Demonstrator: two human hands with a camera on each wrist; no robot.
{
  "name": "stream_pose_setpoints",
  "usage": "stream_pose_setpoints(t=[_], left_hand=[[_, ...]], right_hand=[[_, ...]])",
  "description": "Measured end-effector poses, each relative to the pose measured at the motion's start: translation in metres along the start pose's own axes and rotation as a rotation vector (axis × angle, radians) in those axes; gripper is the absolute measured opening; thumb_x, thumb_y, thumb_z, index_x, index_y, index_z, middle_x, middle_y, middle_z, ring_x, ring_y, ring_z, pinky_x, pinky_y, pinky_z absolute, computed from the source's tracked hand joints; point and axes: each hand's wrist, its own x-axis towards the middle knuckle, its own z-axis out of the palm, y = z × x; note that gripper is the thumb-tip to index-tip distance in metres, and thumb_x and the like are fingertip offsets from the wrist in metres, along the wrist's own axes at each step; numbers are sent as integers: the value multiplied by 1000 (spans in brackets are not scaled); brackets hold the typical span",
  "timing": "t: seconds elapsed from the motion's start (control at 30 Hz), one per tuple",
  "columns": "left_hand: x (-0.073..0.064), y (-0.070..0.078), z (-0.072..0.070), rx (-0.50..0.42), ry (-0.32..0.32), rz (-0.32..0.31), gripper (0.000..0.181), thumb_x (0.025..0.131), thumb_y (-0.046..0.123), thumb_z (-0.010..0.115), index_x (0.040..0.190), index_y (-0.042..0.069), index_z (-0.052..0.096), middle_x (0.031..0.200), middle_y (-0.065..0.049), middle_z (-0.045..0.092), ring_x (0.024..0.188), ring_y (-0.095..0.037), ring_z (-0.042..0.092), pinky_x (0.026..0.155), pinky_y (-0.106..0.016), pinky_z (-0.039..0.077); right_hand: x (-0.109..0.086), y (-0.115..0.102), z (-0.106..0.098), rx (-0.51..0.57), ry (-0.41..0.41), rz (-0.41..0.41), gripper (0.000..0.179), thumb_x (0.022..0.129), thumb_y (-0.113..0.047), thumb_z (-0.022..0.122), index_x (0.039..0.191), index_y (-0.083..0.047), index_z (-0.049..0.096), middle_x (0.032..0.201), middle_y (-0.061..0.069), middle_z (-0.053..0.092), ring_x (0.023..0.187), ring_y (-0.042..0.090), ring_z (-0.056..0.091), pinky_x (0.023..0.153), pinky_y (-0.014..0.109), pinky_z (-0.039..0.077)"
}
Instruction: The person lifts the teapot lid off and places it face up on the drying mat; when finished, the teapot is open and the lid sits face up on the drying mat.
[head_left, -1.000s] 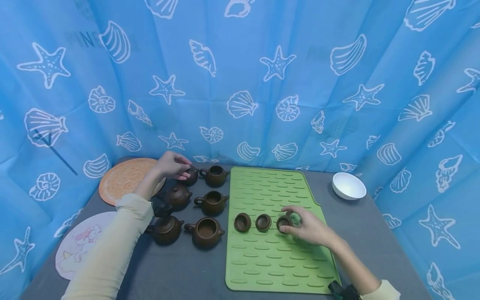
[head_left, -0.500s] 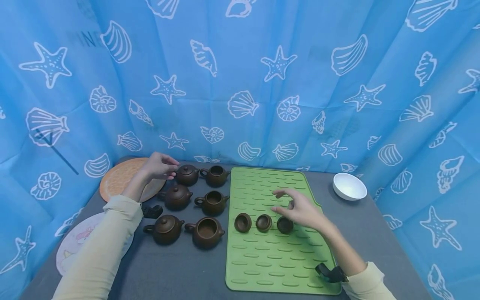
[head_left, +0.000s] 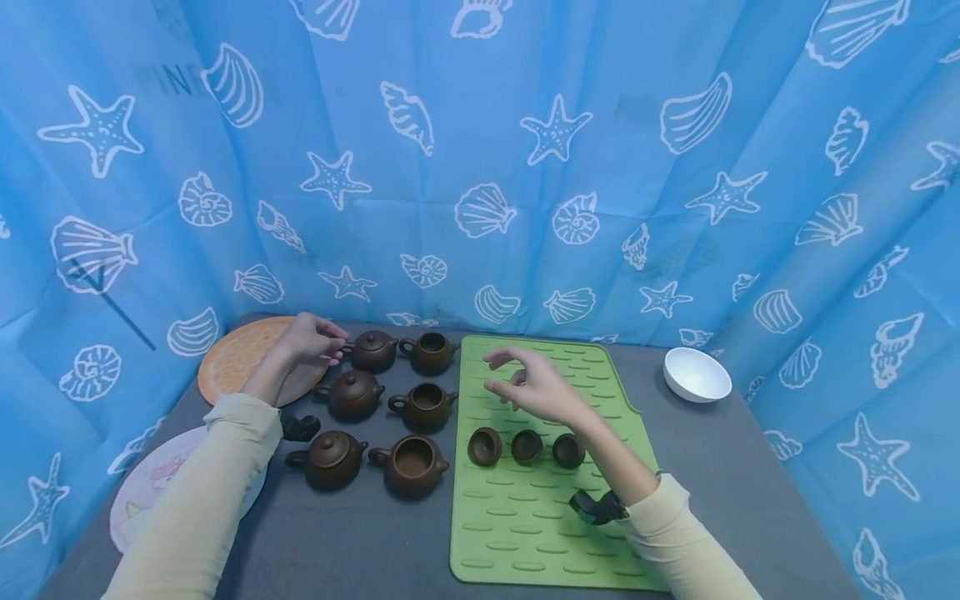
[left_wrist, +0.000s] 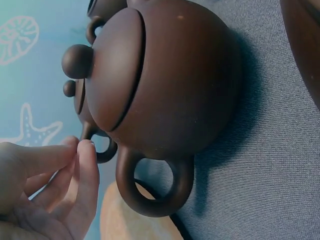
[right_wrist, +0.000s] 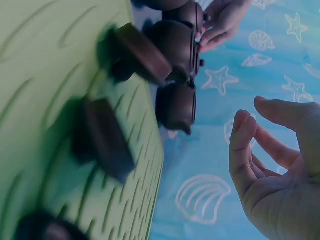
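Note:
My left hand (head_left: 311, 339) is at the back-left lidded brown teapot (head_left: 372, 351); in the left wrist view its thumb and fingertips pinch that teapot's handle (left_wrist: 106, 154). Closer to the left wrist camera stands the middle lidded teapot (left_wrist: 180, 85). Over the green mat, my right hand (head_left: 536, 385) hovers with bent fingers and the thumb apart, holding nothing. Three small teapot lids lie in a row below it: a left lid (head_left: 485, 447), a middle lid (head_left: 527, 447) and a right lid (head_left: 568, 451), hollow sides up.
Three lidless teapots, the back one (head_left: 431, 353), middle one (head_left: 425, 407) and front one (head_left: 412, 467), line the left edge of the green mat (head_left: 517, 533). A front lidded teapot (head_left: 330, 459), two round placemats (head_left: 225, 367) and a white bowl (head_left: 697, 373) also stand around.
My right hand has left the right lid and moved up and left over the mat. My left hand has shifted left from over the back teapot to its handle side.

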Motion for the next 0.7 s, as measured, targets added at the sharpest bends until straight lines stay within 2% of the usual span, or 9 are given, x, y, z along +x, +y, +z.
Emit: stream_pose_setpoints(t=[0.2,0.3,0.37,0.43,0.57,0.7], left_hand=[[2,-5,1,4,15,-18,32,111,8,57,138,-7,66,121,-21,67,91,-18,71,95,-41,67],[2,-7,1,4,21,-20,32,111,8,58,138,-7,67,119,-20,68,89,-17,71,93,-41,68],[2,-7,1,0,20,-16,32,111,9,58,137,-7,67,117,-20,68,88,-17,71,94,-42,68],[2,-7,1,-3,23,-15,31,111,9,58,137,-6,67,116,-19,68,88,-17,70,95,-42,67],[4,-7,2,-12,26,-17,30,111,8,58,136,-6,68,116,-19,68,89,-18,71,95,-43,67],[5,-8,1,-18,28,-17,30,112,8,57,136,-7,67,117,-19,68,89,-19,71,94,-42,68]], right_hand=[[32,-16,19,81,-40,-53,39,105,-13,71,143,-5,62,140,26,65,75,13,74,72,58,65],[48,-24,30,98,-60,-81,37,106,-13,70,140,-4,63,138,28,65,70,11,71,69,49,66],[59,-29,36,92,-66,-101,35,106,-13,71,139,-3,64,135,27,67,69,15,71,66,43,65],[68,-35,42,87,-70,-114,34,105,-13,71,138,-2,65,131,25,69,73,26,74,66,41,65],[88,-46,54,94,-89,-127,34,105,-10,71,136,-1,65,128,25,71,89,47,76,73,50,68],[110,-51,67,108,-92,-98,34,105,-9,71,137,1,65,128,26,71,94,49,76,76,52,68]])
